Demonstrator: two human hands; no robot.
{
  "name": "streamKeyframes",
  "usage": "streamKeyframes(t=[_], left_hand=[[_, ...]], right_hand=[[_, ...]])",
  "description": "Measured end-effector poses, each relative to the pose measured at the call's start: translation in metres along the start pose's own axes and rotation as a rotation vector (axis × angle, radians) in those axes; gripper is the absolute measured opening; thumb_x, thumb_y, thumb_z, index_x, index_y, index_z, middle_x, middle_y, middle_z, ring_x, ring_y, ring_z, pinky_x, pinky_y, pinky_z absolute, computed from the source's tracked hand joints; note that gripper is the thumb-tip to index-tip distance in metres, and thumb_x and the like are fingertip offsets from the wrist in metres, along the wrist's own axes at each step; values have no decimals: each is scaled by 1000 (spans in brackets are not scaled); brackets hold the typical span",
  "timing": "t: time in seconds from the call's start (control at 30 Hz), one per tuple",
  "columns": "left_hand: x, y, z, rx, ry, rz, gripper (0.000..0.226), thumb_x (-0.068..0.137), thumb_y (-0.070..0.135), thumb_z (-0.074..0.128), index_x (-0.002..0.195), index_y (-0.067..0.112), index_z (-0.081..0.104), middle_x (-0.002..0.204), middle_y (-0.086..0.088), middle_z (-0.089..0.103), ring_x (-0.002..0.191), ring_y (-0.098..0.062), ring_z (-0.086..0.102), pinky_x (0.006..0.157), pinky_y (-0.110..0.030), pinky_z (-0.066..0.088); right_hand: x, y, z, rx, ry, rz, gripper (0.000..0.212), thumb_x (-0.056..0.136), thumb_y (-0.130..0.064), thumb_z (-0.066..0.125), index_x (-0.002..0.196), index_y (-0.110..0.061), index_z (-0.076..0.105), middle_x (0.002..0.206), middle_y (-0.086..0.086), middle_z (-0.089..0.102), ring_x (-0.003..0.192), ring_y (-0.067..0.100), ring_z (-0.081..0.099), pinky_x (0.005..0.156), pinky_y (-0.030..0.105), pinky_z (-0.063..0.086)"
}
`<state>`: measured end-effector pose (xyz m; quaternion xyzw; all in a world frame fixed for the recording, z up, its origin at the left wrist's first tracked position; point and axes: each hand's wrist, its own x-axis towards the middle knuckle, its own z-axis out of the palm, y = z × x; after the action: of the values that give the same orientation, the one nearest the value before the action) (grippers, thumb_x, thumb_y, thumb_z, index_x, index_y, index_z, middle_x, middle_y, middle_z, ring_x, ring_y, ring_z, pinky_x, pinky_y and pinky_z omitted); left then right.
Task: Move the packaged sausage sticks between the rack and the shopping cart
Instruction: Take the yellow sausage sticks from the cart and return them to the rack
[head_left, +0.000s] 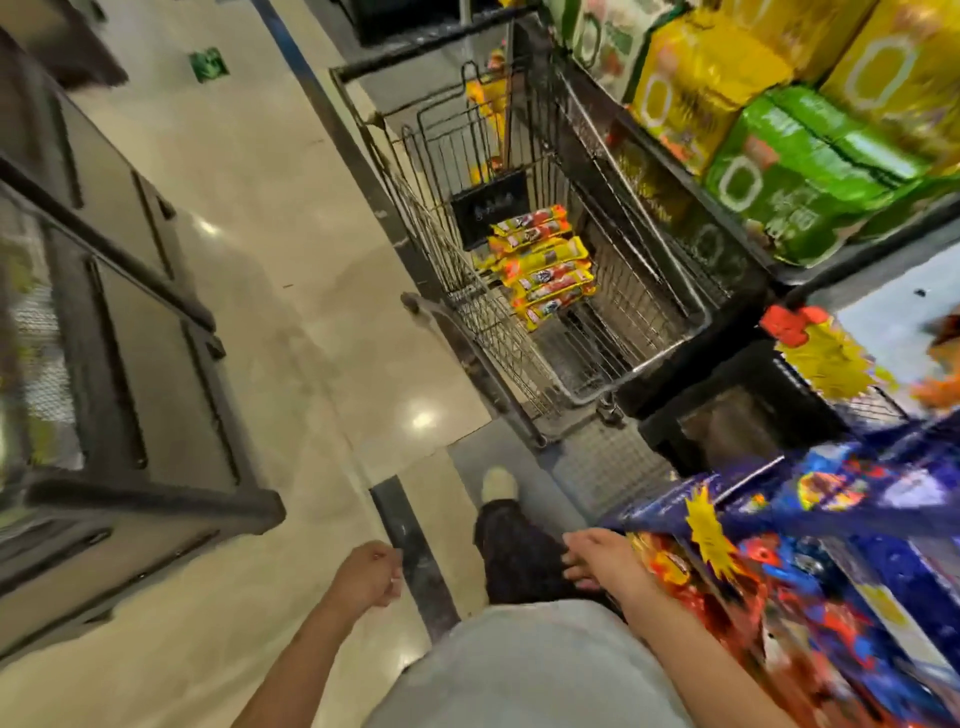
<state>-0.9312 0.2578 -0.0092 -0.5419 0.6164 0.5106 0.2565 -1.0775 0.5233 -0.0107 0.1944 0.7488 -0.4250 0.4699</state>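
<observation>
Several yellow and red sausage stick packages (543, 265) lie stacked in the wire shopping cart (644, 312), which stands in the aisle ahead of me beside the shelves. My left hand (366, 574) hangs low at the bottom centre, fingers curled, holding nothing. My right hand (602, 564) is at the lower right, fingers relaxed and empty, next to colourful packages (675, 566) on the rack (779, 519) at my right. Both hands are well short of the cart.
Large yellow and green bags (779, 156) fill the shelf at upper right. A dark glass-topped freezer (104, 364) runs along the left. Beige tiled floor (291, 291) lies between. My foot (500, 483) shows below the cart handle (467, 353).
</observation>
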Motion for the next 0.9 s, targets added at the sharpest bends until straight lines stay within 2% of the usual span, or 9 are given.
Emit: streamKeyframes(t=[0.1,0.2,0.27,0.37,0.57,0.67,0.73,0.8,0.9], left_hand=[[18,56,-4,40,-47,78,16,96,12,48,84,7,57,76,-11,60,52,-16,56,45,-21,43],[43,116,-17,160,-120,150,25,94,7,48,70,13,52,72,-10,54,56,-15,52,58,-31,49],[62,151,-38,151,-125,196,21,94,10,50,74,16,54,76,-5,56,62,-14,53,55,-23,45],[91,200,-83,139,-89,255,12,96,17,53,86,16,60,86,-2,64,68,-12,59,53,-16,45],[155,275,-199,150,70,181,12,97,17,51,92,15,62,90,-9,67,65,-19,63,56,-25,46],[178,305,-235,147,125,128,14,98,16,49,101,10,61,94,-12,68,66,-23,64,60,-29,47],[188,327,-246,158,126,107,15,99,16,48,103,9,61,96,-13,69,69,-25,65,62,-31,49],[202,352,-251,192,103,114,15,99,16,49,103,9,62,97,-13,70,70,-26,66,64,-33,49],[223,409,-248,284,64,176,14,100,16,49,101,10,62,95,-12,70,68,-23,65,62,-31,49]], right_hand=[[30,-26,-3,137,30,50,20,97,-11,55,77,-8,56,64,9,54,40,12,47,33,16,30],[63,-74,5,215,36,77,21,98,-9,52,78,-6,54,64,10,51,36,14,49,30,17,35],[86,-116,15,215,48,63,14,97,-10,56,83,-5,56,71,13,55,46,21,53,33,18,41],[126,-185,33,196,47,9,11,96,-11,58,87,-4,58,71,15,56,52,21,52,32,16,35],[183,-338,84,-83,-49,-151,12,94,-14,56,85,-8,61,72,8,60,57,18,54,47,24,39],[191,-395,97,-287,-66,-235,14,90,-29,58,91,-19,66,86,2,68,79,20,63,70,32,50],[198,-417,100,-407,-62,-263,14,86,-36,57,90,-26,67,95,-3,69,92,18,63,84,33,51],[209,-430,98,-451,-61,-273,18,84,-36,54,91,-26,67,97,-3,69,97,18,62,87,34,51],[226,-439,85,-348,-22,-229,19,84,-38,52,88,-27,66,93,-4,69,91,18,62,83,34,53]])
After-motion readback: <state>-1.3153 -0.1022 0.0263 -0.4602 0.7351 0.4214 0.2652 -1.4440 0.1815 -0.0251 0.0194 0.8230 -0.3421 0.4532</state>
